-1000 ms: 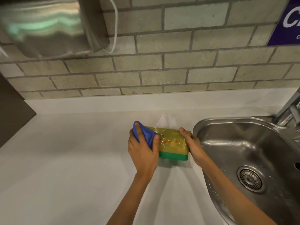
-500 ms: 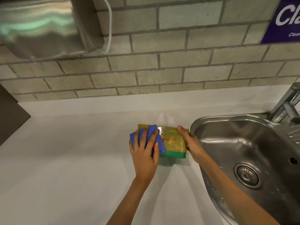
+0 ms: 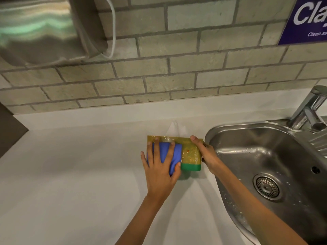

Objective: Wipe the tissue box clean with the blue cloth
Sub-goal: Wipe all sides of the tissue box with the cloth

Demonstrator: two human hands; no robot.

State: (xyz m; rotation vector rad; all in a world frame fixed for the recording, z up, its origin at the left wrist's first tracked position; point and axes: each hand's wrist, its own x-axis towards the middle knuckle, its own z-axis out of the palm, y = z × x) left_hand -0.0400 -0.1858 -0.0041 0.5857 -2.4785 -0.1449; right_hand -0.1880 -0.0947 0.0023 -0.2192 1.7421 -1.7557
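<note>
The tissue box (image 3: 192,153), yellow on top with a green side, lies on the white counter (image 3: 70,174) just left of the sink. A white tissue (image 3: 175,128) sticks up behind it. My left hand (image 3: 159,167) presses the blue cloth (image 3: 174,154) flat onto the left half of the box top, fingers spread over the cloth. My right hand (image 3: 206,152) grips the box's right end, with the thumb on its top edge.
A steel sink (image 3: 265,152) with a drain (image 3: 266,186) fills the right side; its tap (image 3: 309,110) stands at the back right. A brick wall rises behind the counter. A metal dispenser (image 3: 40,29) hangs on the wall upper left, a purple sign (image 3: 307,20) upper right.
My left hand has slid the blue cloth from the box's left end onto its top and flattened it there. My right hand has kept hold of the box's right end.
</note>
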